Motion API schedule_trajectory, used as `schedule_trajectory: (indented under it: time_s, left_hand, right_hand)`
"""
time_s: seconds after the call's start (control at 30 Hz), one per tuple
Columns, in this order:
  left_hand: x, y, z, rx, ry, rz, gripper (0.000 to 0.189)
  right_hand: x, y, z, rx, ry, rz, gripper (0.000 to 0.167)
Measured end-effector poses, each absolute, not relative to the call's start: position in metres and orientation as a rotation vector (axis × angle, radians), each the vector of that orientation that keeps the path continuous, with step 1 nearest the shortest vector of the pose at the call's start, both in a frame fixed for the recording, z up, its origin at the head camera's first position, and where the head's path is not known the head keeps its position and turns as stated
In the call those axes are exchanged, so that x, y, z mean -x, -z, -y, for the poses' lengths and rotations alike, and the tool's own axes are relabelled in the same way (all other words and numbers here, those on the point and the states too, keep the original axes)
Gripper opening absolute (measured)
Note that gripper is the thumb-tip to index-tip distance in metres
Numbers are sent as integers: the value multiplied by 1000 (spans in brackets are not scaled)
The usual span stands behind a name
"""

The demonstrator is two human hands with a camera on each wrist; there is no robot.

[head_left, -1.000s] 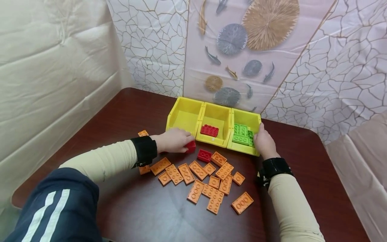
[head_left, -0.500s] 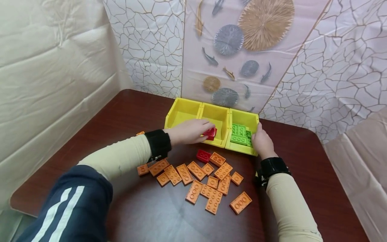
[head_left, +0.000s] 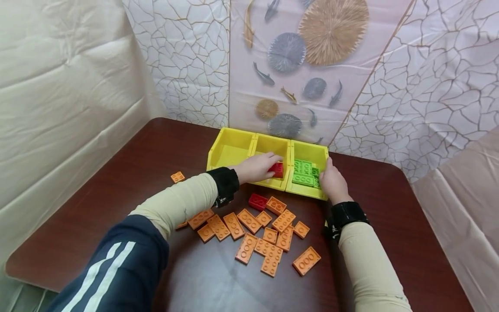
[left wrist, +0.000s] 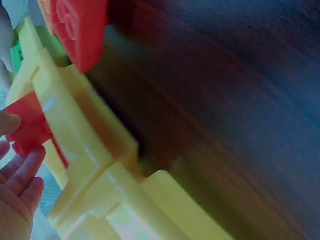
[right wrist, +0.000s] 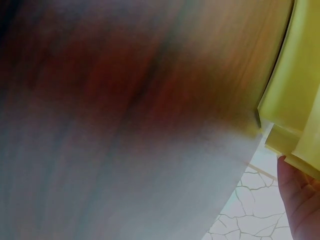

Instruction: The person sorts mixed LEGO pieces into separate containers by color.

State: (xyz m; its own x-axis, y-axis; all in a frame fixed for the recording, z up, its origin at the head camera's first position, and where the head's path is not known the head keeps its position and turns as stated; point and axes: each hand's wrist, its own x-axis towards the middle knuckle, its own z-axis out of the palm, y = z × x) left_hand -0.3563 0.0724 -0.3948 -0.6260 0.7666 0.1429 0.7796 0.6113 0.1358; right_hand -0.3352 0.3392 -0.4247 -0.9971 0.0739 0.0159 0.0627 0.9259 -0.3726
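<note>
I note the left hand (head_left: 257, 167) pinching a red plastic brick (head_left: 278, 170) inside the middle compartment of the three-part yellow plastic bin (head_left: 235, 141); the right hand (head_left: 334, 183) grips the bin's right end. A second red rectangular brick (head_left: 258, 202) lies before the bin, long axis roughly along its front, nearer the left hand.

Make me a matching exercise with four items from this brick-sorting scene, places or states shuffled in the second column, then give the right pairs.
Column one
1. left grip
2. right grip
3. green toy bricks
4. orange toy bricks

Column two
A. scattered on the dark brown table
B. holding a red toy brick at the middle yellow bin
C. lying inside the right yellow bin
D. touching the outer side wall of the right yellow bin

Right pairs: 1-B, 2-D, 3-C, 4-A
</note>
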Motion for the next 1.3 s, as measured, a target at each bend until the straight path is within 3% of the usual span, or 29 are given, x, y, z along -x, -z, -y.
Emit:
schedule_trajectory:
  time_s: [0.5, 0.8, 1.1, 1.3]
  left_hand:
    - [354, 402, -70, 1369, 108, 2713, 30]
    - [351, 401, -64, 1385, 81, 2763, 32]
    - [321, 397, -39, 1668, 19, 2551, 30]
    - [307, 408, -27, 1736, -149, 2669, 39]
  right_hand:
    - [337, 424, -329, 113, -583, 3048, 62]
    - [337, 423, -330, 137, -620, 3059, 63]
    - [336, 423, -333, 128, -602, 3072, 63]
    - [334, 423, -335, 134, -588, 3070, 62]
